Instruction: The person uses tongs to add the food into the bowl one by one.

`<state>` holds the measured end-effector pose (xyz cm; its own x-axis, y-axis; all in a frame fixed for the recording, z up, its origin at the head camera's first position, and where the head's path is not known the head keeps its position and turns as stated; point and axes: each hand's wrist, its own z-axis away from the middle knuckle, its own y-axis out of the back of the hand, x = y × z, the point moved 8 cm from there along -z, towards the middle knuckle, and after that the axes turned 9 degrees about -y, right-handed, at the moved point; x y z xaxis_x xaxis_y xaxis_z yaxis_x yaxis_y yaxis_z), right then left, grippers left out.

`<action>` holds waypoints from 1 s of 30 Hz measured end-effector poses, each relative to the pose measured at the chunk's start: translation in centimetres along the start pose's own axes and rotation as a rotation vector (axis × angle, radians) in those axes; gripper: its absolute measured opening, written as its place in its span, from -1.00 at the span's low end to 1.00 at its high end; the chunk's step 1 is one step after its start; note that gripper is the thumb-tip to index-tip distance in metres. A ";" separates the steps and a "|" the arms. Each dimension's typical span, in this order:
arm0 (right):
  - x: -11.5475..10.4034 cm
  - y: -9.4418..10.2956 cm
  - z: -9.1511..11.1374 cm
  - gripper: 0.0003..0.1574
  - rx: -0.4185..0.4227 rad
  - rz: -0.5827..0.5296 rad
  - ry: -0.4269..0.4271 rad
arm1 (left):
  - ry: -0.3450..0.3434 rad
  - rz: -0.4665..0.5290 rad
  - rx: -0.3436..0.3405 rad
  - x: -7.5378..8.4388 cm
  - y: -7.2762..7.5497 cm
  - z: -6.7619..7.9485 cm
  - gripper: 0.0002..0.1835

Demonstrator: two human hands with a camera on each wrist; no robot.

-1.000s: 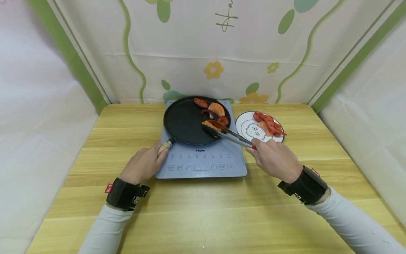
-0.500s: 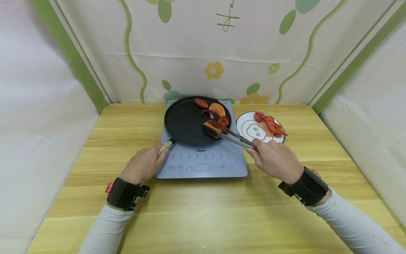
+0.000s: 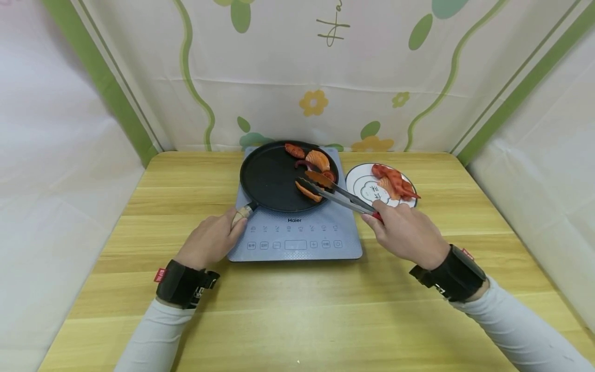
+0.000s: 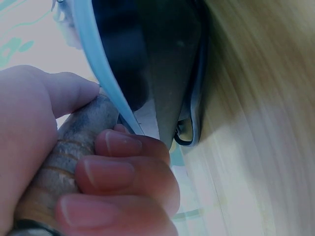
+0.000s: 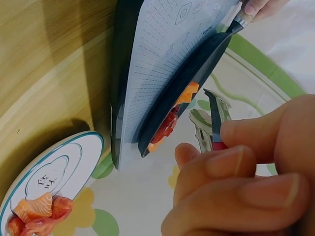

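Observation:
My left hand (image 3: 209, 240) grips the wooden handle (image 4: 51, 172) of a black frying pan (image 3: 269, 178), its fingers curled round it in the left wrist view. In my right hand (image 3: 409, 235) I hold a pair of metal tongs (image 3: 346, 200) with red on the grip. The tong tips are spread over the pan's right side. Just below them, an orange salmon piece (image 3: 307, 191) lies near the pan's front right. Behind it are another salmon slice (image 3: 318, 159), a reddish piece (image 3: 294, 150) and a purple curled piece (image 3: 303, 164). A round red piece (image 3: 329, 174) is partly hidden by the tongs.
The pan sits on a pale induction cooker (image 3: 295, 253) with touch buttons. To its right, a white plate (image 3: 355, 178) with a dark rim bears a salmon slice (image 3: 387, 187) and red pieces (image 3: 401, 185). A printed curtain (image 3: 260, 93) hangs behind the wooden table (image 3: 288, 310).
The tongs have spread apart and let go of the salmon piece, which now lies in the pan. My right hand has shifted slightly right. The left hand stays on the handle.

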<state>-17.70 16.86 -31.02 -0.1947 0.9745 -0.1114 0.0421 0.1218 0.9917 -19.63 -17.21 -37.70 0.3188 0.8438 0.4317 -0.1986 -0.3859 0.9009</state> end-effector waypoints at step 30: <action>2.6 0.7 0.9 -0.31 -0.022 -0.007 -0.080 | 0.001 0.003 -0.004 -0.1 -0.2 0.0 -0.67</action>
<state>-17.25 19.61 -30.67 -0.1155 0.9858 -0.1223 0.0191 0.1253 0.9919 -19.61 -17.25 -37.89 0.3176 0.8429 0.4343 -0.2030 -0.3870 0.8995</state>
